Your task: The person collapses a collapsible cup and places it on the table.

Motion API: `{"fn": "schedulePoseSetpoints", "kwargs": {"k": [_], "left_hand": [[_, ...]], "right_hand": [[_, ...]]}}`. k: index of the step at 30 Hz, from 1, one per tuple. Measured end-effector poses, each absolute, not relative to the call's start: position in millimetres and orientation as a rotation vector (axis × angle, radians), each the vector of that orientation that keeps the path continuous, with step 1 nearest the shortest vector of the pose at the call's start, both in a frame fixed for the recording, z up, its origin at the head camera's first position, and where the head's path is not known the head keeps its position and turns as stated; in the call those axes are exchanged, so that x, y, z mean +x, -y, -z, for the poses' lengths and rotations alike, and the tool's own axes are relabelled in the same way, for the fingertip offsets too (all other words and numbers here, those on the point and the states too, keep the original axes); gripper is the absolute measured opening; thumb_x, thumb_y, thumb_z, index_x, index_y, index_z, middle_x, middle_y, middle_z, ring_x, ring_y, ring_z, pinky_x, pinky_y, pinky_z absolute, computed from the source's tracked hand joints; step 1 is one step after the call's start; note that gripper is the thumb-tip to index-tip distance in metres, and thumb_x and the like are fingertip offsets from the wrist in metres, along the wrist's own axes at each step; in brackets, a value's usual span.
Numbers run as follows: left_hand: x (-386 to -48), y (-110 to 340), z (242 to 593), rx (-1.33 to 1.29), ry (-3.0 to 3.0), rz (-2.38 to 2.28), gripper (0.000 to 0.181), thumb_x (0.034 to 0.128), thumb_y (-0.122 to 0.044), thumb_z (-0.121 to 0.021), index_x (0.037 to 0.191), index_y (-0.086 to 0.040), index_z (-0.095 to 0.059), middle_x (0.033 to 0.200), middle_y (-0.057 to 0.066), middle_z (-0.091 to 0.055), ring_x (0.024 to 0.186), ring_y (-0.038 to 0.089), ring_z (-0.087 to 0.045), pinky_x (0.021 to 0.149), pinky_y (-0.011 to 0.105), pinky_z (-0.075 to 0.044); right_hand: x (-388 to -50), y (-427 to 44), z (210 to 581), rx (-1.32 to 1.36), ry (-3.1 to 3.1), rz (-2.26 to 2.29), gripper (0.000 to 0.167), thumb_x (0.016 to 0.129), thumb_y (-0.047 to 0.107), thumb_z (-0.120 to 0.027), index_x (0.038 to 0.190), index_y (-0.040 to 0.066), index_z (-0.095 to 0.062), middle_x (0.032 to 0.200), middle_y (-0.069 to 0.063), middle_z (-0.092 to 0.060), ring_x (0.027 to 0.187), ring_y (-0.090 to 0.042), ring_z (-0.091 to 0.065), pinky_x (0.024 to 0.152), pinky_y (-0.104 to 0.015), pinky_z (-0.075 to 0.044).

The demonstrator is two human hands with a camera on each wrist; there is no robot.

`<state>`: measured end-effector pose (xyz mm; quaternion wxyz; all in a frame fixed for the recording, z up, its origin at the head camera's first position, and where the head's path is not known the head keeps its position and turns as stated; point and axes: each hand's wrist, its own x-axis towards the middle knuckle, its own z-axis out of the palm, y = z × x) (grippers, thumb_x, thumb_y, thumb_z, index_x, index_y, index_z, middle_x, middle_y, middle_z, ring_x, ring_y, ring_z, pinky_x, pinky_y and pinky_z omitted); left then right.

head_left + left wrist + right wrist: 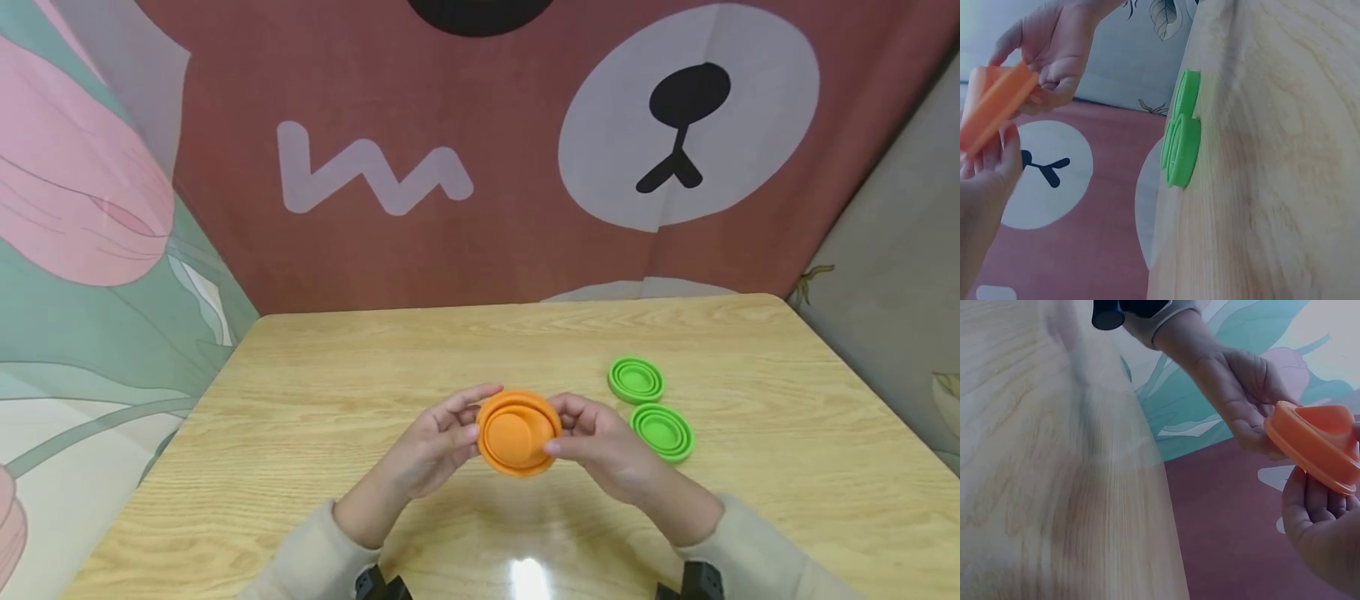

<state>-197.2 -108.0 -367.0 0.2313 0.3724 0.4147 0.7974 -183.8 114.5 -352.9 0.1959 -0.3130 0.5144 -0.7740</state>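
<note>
An orange collapsible cup (pixel 513 437) is held up above the table between both hands. My left hand (pixel 438 446) pinches its left rim, thumb on the near face and fingers behind. On the opposite rim, my right hand (pixel 611 454) grips it with the thumb across the front edge. Seen from the right wrist, the cup (pixel 1316 447) is mostly flattened, with part of its inner section pushed out unevenly. Two green collapsible cups, a far one (pixel 636 380) and a nearer one (pixel 662 432), lie folded flat on the table, just beyond my right hand.
The light wooden table (pixel 337 367) spans the lower view, with a glare spot near its front. Behind it hangs a reddish-brown cloth (pixel 510 250) with a bear print. Floral fabric (pixel 82 183) covers the left side, and grey fabric (pixel 892 250) the right.
</note>
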Motion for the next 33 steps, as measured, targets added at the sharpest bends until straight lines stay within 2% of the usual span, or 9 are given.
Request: {"fn": "schedulePoseSetpoints", "kwargs": {"k": [3, 10, 15, 23, 33], "left_hand": [[-194, 108, 365, 0.968, -1.234, -2.22, 0.041, 0.0888, 0.005, -0.037, 0.127, -0.008, -0.041, 0.106, 0.008, -0.049, 0.096, 0.017, -0.05, 0.083, 0.029, -0.043], [-189, 102, 362, 0.833, -1.381, -2.265, 0.038, 0.0872, 0.002, -0.043, 0.122, -0.013, -0.049, 0.098, 0.007, -0.049, 0.091, 0.016, -0.05, 0.079, 0.028, -0.046], [-188, 99, 361, 0.876, -1.418, -2.248, 0.039, 0.0866, 0.002, -0.044, 0.123, -0.009, -0.047, 0.097, 0.008, -0.05, 0.09, 0.016, -0.052, 0.079, 0.029, -0.046], [-187, 99, 360, 0.924, -1.412, -2.249, 0.038, 0.0868, 0.003, -0.043, 0.125, -0.001, -0.043, 0.1, 0.01, -0.051, 0.091, 0.017, -0.052, 0.079, 0.029, -0.046], [-186, 100, 360, 0.938, -1.388, -2.269, 0.037, 0.088, 0.001, -0.043, 0.124, -0.004, -0.044, 0.1, 0.009, -0.05, 0.091, 0.016, -0.052, 0.078, 0.028, -0.046]], "right_hand": [[-184, -114, 352, -0.858, -1.532, 2.164, 0.024, 0.079, -0.003, -0.055, 0.102, 0.005, -0.053, 0.093, -0.005, -0.057, 0.082, -0.014, -0.056, 0.074, -0.027, -0.048], [-185, -116, 348, -0.829, -1.608, 2.218, 0.039, 0.077, -0.005, -0.058, 0.11, 0.011, -0.044, 0.09, -0.006, -0.058, 0.08, -0.015, -0.057, 0.069, -0.029, -0.05], [-184, -117, 348, -0.768, -1.6, 2.235, 0.035, 0.077, -0.007, -0.056, 0.106, 0.012, -0.047, 0.088, -0.005, -0.058, 0.079, -0.015, -0.057, 0.07, -0.029, -0.05], [-185, -122, 352, -0.906, -1.413, 2.236, 0.032, 0.083, -0.007, -0.047, 0.11, 0.009, -0.044, 0.094, -0.006, -0.058, 0.085, -0.016, -0.056, 0.075, -0.028, -0.048], [-181, -115, 350, -0.881, -1.639, 2.304, 0.031, 0.077, -0.003, -0.06, 0.103, 0.011, -0.051, 0.083, -0.003, -0.058, 0.072, -0.01, -0.054, 0.064, -0.022, -0.05]]}}
